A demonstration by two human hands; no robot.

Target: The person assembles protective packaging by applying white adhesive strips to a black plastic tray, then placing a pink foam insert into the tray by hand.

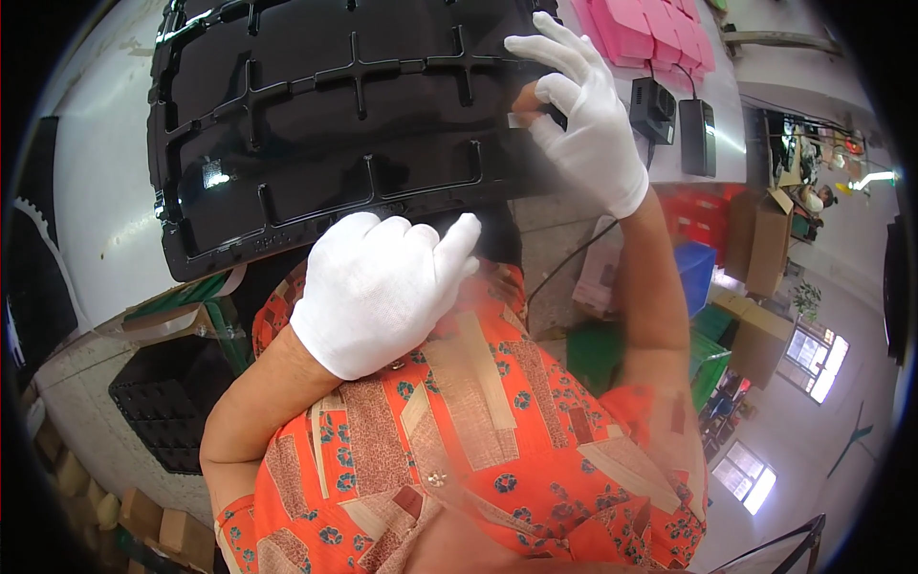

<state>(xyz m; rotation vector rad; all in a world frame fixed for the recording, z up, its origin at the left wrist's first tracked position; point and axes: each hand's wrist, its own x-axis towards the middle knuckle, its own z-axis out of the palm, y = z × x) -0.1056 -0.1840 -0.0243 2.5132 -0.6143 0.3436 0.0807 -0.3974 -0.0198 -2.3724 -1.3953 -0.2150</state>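
A black plastic tray (316, 134) with raised dividers and shallow compartments lies on the white table in front of me. My left hand (378, 287), in a white glove, is held close to my body at the tray's near edge. Its fingers are curled in, and whatever they may hold is hidden. Over the tray's right end is my right hand (588, 120), gloved too, with a bare fingertip showing. Its thumb and forefinger pinch a small pale piece (516, 121), too small to name, while the other fingers stretch out.
Pink folded pieces (650, 33) sit at the table's far right, near two small black devices (653, 110) with cables. Black trays (172, 397) are stacked on the floor at left. Cardboard boxes (760, 239), a blue bin (694, 271) and a green crate (706, 368) stand at right.
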